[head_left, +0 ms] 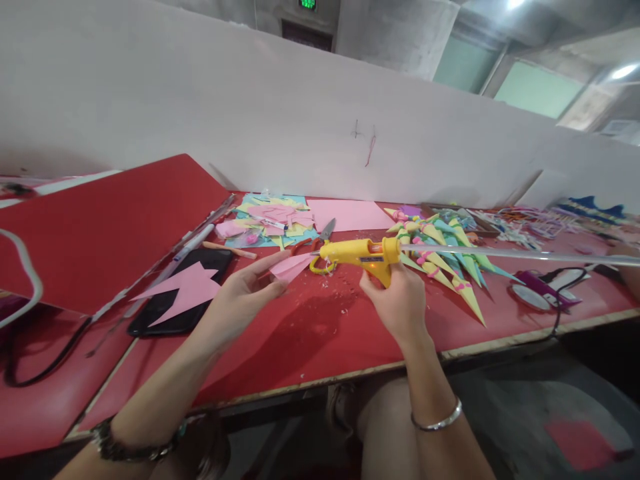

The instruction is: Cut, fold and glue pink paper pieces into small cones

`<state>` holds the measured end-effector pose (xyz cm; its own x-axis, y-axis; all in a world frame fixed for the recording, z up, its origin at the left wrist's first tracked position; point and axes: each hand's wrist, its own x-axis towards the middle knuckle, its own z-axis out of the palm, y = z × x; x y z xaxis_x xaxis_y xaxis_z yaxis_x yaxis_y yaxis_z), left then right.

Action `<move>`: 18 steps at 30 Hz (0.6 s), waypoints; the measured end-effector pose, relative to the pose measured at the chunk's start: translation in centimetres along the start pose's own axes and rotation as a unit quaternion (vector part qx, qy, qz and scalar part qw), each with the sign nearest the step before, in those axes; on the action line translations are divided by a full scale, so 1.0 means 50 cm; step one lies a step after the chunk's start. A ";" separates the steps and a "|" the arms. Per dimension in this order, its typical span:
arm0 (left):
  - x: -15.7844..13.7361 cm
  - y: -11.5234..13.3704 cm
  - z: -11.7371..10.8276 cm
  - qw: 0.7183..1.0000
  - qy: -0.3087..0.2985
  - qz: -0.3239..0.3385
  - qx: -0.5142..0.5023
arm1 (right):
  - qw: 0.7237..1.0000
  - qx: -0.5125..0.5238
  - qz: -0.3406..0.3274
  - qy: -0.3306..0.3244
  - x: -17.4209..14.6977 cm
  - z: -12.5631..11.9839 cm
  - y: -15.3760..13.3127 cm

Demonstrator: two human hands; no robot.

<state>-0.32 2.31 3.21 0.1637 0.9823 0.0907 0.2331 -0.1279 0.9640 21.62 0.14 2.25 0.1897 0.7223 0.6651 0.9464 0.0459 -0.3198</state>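
My right hand (pixel 397 297) is wrapped round the handle of a yellow hot glue gun (pixel 357 252), whose nozzle points left. A long clear glue stick (pixel 500 253) runs out of its back towards the right. In my left hand (pixel 250 293) a folded piece of pink paper (pixel 291 268) is pinched between thumb and fingers. The nozzle tip meets the upper right corner of this paper; whether it touches I cannot tell. Just behind the gun lie scissors (pixel 327 230) with orange and yellow handles, partly hidden.
Cut pink paper pieces (pixel 193 293) rest on a black phone (pixel 175 320) at left. Paper scraps (pixel 280 217) and a pink sheet (pixel 345 215) lie at the back. Several yellow and teal paper cones (pixel 450 247) are piled right, near a purple device (pixel 550 290). A white partition (pixel 300 120) stands behind.
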 end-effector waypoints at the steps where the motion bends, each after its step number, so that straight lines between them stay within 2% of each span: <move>1: -0.001 0.001 0.001 1.000 -0.003 0.003 0.002 | 1.000 -0.003 0.009 -0.001 0.002 0.001 0.005; 7: -0.004 0.007 0.006 1.000 0.003 0.000 0.010 | 0.996 -0.023 0.072 -0.045 0.016 0.019 0.053; 10: -0.003 0.004 0.004 1.000 -0.003 0.005 0.010 | 0.986 -0.047 0.115 -0.110 0.013 0.036 0.081; 13: -0.003 -0.002 0.002 1.000 -0.010 0.013 0.010 | 0.973 -0.076 0.123 -0.178 0.006 0.049 0.097; 15: -0.002 -0.004 0.001 1.000 -0.008 0.014 0.009 | 0.970 -0.099 0.117 -0.189 0.002 0.052 0.100; 18: -0.003 -0.004 0.001 1.000 -0.003 0.015 0.017 | 0.968 -0.145 0.113 -0.172 0.001 0.051 0.100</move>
<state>-0.34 2.20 3.01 0.1761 0.9772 0.1186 0.2599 -0.1624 0.9519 25.71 2.19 -1.05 0.3491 0.8807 0.3202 0.9340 -0.2995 -0.1947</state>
